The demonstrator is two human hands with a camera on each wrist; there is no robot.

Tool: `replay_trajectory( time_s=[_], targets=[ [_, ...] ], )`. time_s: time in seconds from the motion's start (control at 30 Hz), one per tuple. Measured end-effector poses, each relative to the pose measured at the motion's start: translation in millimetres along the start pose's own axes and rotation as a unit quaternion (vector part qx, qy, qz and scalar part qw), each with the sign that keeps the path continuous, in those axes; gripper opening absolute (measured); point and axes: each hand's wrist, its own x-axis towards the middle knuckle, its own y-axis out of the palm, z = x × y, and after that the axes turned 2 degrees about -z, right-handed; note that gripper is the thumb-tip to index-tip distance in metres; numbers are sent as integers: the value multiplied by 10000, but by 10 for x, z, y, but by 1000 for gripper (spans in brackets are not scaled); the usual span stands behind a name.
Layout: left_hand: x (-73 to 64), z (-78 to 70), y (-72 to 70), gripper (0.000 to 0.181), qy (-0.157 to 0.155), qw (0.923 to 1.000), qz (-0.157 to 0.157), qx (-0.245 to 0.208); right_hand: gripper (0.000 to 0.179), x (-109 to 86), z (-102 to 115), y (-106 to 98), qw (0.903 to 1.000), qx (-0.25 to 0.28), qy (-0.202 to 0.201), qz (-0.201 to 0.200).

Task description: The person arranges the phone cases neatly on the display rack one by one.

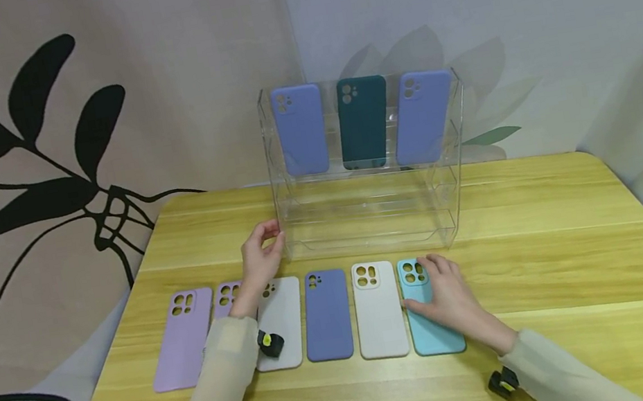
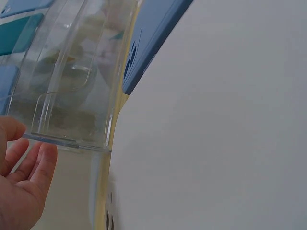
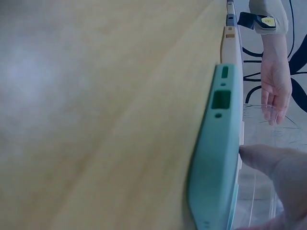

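Note:
A turquoise phone case (image 1: pixel 433 330) lies flat at the right end of a row on the table. My right hand (image 1: pixel 453 299) spans it, with the thumb at its left edge and the fingers by its camera cutouts. In the right wrist view, the thumb (image 3: pixel 266 160) meets the rim of the case. My left hand (image 1: pixel 262 255) touches the left side of a clear acrylic stand (image 1: pixel 373 245) with fairly straight fingers. Leaning in the stand's upper tier are a blue case (image 1: pixel 302 130), a dark green case (image 1: pixel 364 122) and another blue case (image 1: pixel 423 116).
Along the row lie a lilac case (image 1: pixel 182 341), a second lilac case (image 1: pixel 226 300) partly hidden by the left arm, a white case (image 1: pixel 283 319), a slate-blue case (image 1: pixel 326 315) and a cream case (image 1: pixel 380 317). Behind the wooden table (image 1: pixel 568 245) hangs a leaf-patterned curtain (image 1: pixel 200 72).

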Motion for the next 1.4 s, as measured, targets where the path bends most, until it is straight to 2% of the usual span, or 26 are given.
replay_trajectory(
  time_s=[0.27, 0.43, 0.67, 0.73, 0.9, 1.0, 1.1, 1.17, 1.4],
  targets=[
    [-6, -15, -10, 25, -111, 9998, 114, -80, 85, 67, 39, -7, 9996, -209, 132, 164],
    [2, 21, -3, 24, -41, 9999, 94, -40, 86, 112, 65, -19, 9987, -260, 311, 318],
    [82, 367, 43, 24, -31, 9999, -13, -120, 87, 180, 109, -19, 9964, -342, 595, 506],
    [85, 392, 49, 24, -5, 10000, -43, -84, 88, 192, 117, -19, 9958, -349, 657, 536],
    [79, 351, 43, 24, -23, 9999, -11, -101, 88, 209, 127, -11, 9947, -302, 784, 594],
    [48, 209, 20, 24, -25, 10000, 59, -60, 89, 211, 131, -12, 9946, -257, 800, 609],
    [16, 88, 1, 24, 11, 9999, 101, -53, 89, 200, 131, -21, 9954, -190, 750, 562],
    [10, 64, -5, 23, 59, 9999, 108, -56, 90, 187, 132, -30, 9966, -145, 665, 465],
    [82, 358, 32, 24, -28, 10000, 29, -39, 84, 155, 133, -112, 9995, 180, 105, -229]
  ],
)
